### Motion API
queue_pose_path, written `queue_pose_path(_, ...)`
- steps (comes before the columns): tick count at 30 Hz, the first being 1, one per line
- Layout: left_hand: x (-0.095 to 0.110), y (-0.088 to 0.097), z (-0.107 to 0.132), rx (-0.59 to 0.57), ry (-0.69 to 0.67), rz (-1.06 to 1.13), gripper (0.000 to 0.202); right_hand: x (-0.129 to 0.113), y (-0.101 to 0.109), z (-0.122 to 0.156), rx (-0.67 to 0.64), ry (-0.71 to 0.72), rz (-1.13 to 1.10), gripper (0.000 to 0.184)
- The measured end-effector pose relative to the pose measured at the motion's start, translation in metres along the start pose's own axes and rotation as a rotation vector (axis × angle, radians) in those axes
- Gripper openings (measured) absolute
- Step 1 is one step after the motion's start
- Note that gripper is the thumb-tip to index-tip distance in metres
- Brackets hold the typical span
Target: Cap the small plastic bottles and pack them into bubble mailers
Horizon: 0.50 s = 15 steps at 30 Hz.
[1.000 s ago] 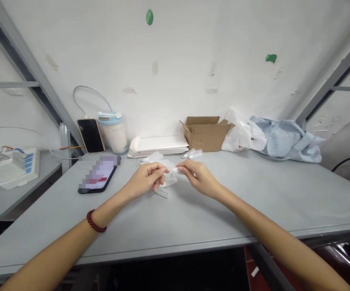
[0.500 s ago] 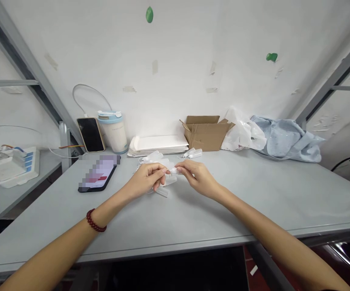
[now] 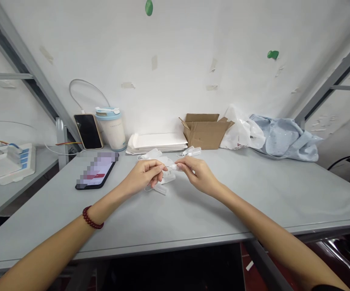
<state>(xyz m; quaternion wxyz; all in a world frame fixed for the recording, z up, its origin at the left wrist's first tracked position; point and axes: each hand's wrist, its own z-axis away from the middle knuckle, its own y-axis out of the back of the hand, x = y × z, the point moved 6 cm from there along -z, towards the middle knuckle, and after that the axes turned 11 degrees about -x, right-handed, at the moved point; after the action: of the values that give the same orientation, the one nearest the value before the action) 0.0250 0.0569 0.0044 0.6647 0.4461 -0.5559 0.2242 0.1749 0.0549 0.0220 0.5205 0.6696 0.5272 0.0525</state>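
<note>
Head view: white piece [image 3: 174, 166] between 2 hands [image 3: 144, 174] [image 3: 199, 176]

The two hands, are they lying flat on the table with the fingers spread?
No, the left hand and the right hand both have curled fingers, and the right one pinches a small whitish piece.

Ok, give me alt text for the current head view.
A person's right hand pinches a small white piece close to the left hand, above a grey table with similar clear pieces. Behind are a lidded cup, white stack and open cardboard box; a lit phone lies at left.
</note>
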Motion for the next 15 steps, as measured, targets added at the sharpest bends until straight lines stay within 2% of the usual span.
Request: queue_pose_path(15, -0.0058, 0.0002, -0.0006, -0.014, 0.019, 0.086, 0.025, 0.0019, -0.0002, -0.0002, 0.001, -0.004, 0.008, 0.026)
